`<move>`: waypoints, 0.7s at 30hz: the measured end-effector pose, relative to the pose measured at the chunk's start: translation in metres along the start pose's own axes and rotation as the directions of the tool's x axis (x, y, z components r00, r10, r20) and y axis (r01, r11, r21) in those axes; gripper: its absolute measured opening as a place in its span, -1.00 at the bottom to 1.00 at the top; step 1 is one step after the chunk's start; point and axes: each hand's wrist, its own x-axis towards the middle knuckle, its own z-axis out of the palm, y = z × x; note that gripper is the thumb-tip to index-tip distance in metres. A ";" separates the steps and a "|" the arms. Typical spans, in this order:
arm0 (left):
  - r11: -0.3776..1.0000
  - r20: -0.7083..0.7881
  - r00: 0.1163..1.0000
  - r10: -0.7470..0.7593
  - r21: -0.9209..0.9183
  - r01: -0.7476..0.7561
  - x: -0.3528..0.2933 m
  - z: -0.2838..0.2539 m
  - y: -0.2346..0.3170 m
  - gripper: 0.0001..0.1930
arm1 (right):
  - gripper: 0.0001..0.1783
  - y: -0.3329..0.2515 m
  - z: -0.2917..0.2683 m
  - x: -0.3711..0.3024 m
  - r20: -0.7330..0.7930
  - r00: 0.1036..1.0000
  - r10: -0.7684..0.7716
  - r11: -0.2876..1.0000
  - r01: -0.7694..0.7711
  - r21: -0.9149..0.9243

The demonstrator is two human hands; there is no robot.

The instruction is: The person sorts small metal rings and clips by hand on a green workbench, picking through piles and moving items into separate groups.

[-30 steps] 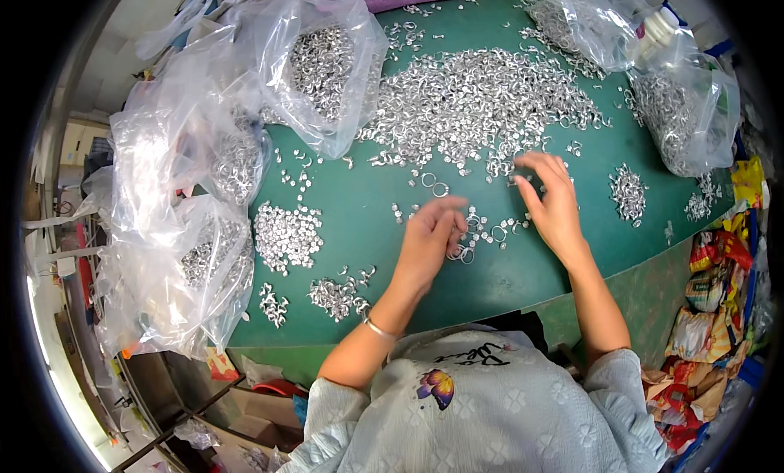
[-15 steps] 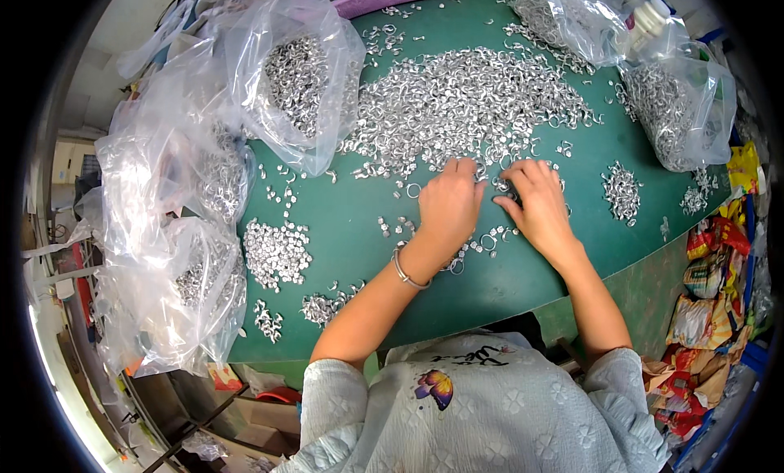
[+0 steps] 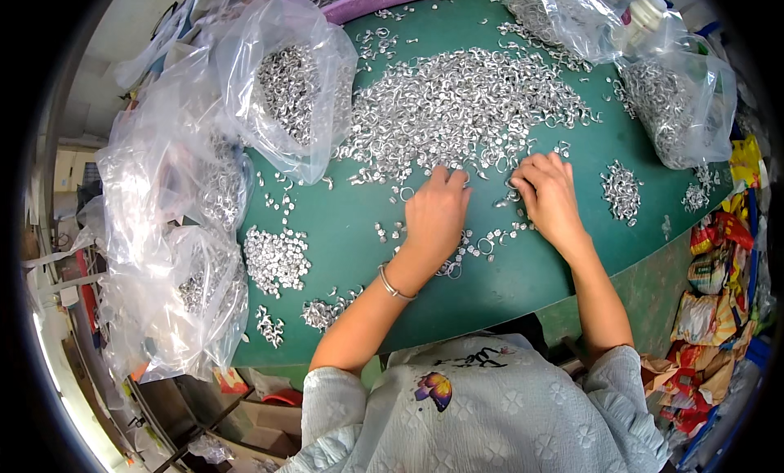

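A wide heap of small silvery metal pieces [image 3: 465, 105], many of them curved, spreads over the green table [image 3: 351, 228]. At its near edge is my left hand [image 3: 437, 213], back up, fingers bent and close together; whatever is at the fingertips is hidden. My right hand [image 3: 552, 202] rests to the right of it, fingers curled downward above a few loose pieces. I cannot make out what its fingertips hold. Between my forearms lies a loose scatter of small pieces, with a metal ring [image 3: 486, 246] among them.
On the left stand clear plastic bags [image 3: 331, 105] of metal pieces, near a pile of small rounded pieces [image 3: 276, 259]. Another clear bag [image 3: 678, 113] and a small pile [image 3: 621, 193] are at right. A purple tray [image 3: 376, 1] sits at the far edge.
My left hand has drawn slightly nearer and left, off the heap's edge. My right hand has shifted a little right, and its thumb has closed toward the fingers.
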 end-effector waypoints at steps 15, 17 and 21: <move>0.250 0.355 0.835 -0.420 -0.839 0.483 -0.007 -0.025 -0.027 -0.88 | -0.82 -0.014 -0.002 -0.016 0.072 0.963 -0.258 0.954 0.266 -0.137; 0.504 0.233 0.896 -0.379 -0.760 0.411 -0.009 -0.026 -0.028 -0.89 | -0.86 -0.010 -0.002 -0.012 0.033 0.956 -0.291 0.951 0.293 -0.098; 0.891 -0.026 0.987 -0.156 -0.434 0.130 -0.013 -0.027 -0.022 -0.89 | -0.93 -0.009 0.001 -0.012 0.237 0.946 0.219 0.522 -0.319 0.791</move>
